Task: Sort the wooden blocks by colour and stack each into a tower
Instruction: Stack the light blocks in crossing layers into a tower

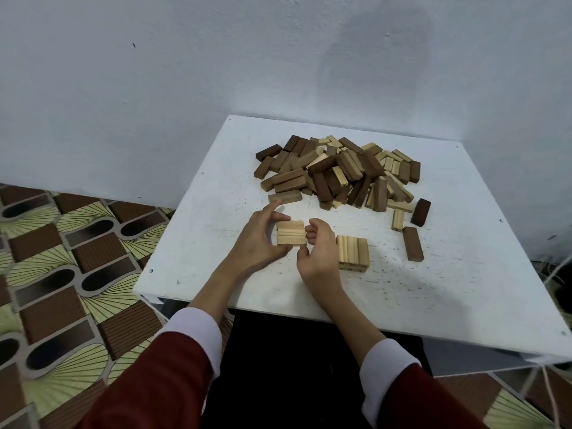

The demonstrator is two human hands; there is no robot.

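A row of three light wooden blocks (291, 233) lies side by side near the middle of the white table (216, 230). My left hand (261, 239) grips the row from its left side, thumb below and fingers above. My right hand (318, 246) holds the row's right end with curled fingers. Just to the right sits a low stack of light blocks (353, 252), set lengthwise toward me. A mixed pile of dark brown, mid brown and light blocks (337, 173) fills the far part of the table.
Loose blocks lie right of the pile: a dark one (420, 212), a brown one (412, 243) and a light one (397, 219). A grey-white wall stands behind the table. A patterned floor shows at left, beyond the table's left edge.
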